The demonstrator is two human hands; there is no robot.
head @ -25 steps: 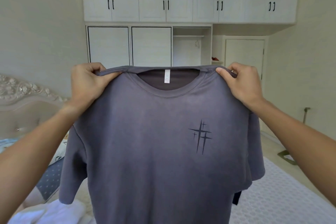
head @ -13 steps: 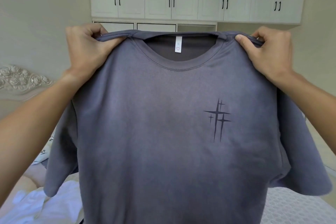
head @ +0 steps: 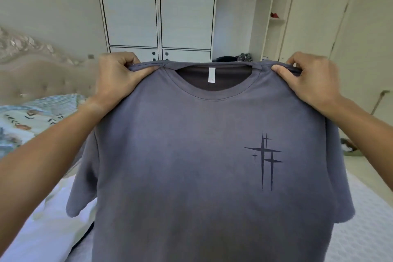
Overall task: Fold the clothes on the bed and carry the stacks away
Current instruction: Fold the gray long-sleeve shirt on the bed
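A grey T-shirt [head: 191, 166] with a dark cross-and-star print on its chest hangs spread out in front of me, front side facing me, above the bed [head: 365, 229]. My left hand [head: 119, 78] grips its left shoulder seam beside the collar. My right hand [head: 308, 83] pinches the right shoulder seam between thumb and curled fingers. The shirt's lower hem runs out of view at the bottom and hides most of the bed behind it.
A white garment [head: 49, 229] lies on the bed at lower left, with a dark piece beside it. A patterned pillow [head: 32, 117] and padded headboard [head: 42, 74] sit at left. White wardrobe doors [head: 157, 6] and a room door [head: 314, 21] stand behind.
The shirt and both hands have dropped lower in view as the camera tilted down; the upper cabinets left the frame and more of the bed and pillow shows. Both grips are unchanged.
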